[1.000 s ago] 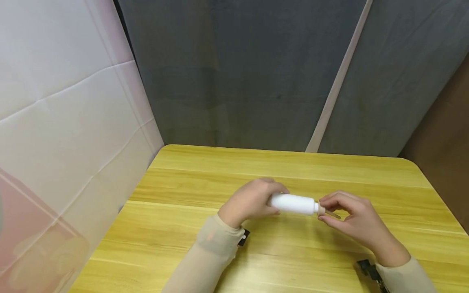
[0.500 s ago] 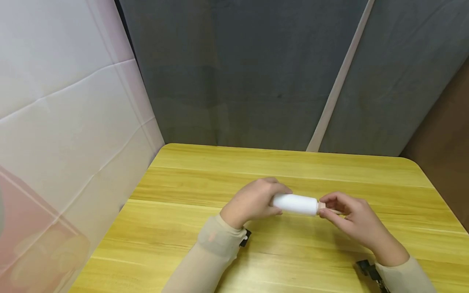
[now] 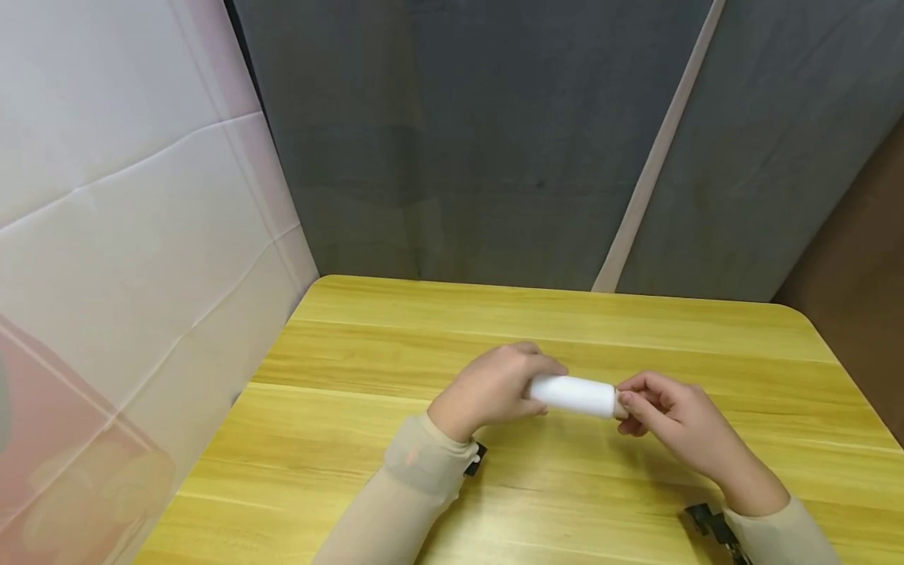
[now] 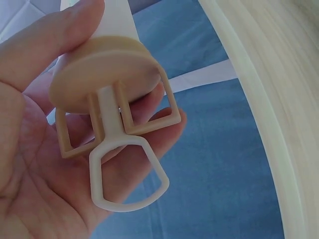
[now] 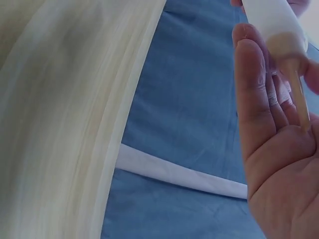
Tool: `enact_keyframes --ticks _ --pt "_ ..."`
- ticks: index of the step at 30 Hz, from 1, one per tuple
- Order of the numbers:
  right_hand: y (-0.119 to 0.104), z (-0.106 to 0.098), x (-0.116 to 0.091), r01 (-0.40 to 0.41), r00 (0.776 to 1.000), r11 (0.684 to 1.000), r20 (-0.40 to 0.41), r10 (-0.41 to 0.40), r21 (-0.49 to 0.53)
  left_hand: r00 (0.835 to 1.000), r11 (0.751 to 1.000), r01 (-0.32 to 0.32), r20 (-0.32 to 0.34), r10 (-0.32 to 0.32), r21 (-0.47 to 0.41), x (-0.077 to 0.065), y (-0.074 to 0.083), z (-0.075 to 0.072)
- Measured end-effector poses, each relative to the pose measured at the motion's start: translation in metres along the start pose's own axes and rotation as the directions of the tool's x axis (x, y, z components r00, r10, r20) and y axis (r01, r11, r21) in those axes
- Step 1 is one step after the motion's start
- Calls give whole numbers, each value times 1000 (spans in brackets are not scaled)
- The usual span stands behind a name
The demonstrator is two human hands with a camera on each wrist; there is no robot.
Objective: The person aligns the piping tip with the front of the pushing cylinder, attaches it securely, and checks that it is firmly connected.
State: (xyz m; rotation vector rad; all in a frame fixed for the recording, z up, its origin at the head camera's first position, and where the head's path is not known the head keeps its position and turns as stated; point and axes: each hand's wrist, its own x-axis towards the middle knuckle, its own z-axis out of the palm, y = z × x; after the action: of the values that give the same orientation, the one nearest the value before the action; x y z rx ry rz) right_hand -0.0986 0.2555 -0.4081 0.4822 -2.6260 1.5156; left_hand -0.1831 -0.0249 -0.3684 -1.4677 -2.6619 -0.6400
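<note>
A large syringe with a white barrel is held level above the table. My left hand grips the barrel's left end. There, in the left wrist view, sit a tan flange with two squarish loops and a white plunger ring. At the barrel's right end, my right hand pinches the tan nozzle's collar between thumb and fingers. The slim tan nozzle points into the palm in the right wrist view; in the head view fingers hide most of it. Its collar sits against the barrel.
Both hands are over a yellow wood-grain table. Dark grey cloth with a pale strip hangs behind it. A white and pink cloth borders the left side, a brown surface the right.
The tan collar has closed up to the barrel; the white neck that showed between them is hidden. My right fingers have shifted around the collar. The left hand keeps its grip.
</note>
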Motion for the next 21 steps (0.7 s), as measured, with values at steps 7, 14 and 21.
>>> enact_keyframes --ticks 7,14,21 --pt "-5 -1 1 -247 968 958 94 235 146 998 998 -31 -46 33 50 1 2 3" --pt "-4 5 1 -61 992 991 -117 48 -117 1000 1000 -6 -22 7 27 0 0 4" --pt "-2 8 1 209 944 956 -213 -252 -206 1000 1000 15 -12 -15 -4 0 -3 4"
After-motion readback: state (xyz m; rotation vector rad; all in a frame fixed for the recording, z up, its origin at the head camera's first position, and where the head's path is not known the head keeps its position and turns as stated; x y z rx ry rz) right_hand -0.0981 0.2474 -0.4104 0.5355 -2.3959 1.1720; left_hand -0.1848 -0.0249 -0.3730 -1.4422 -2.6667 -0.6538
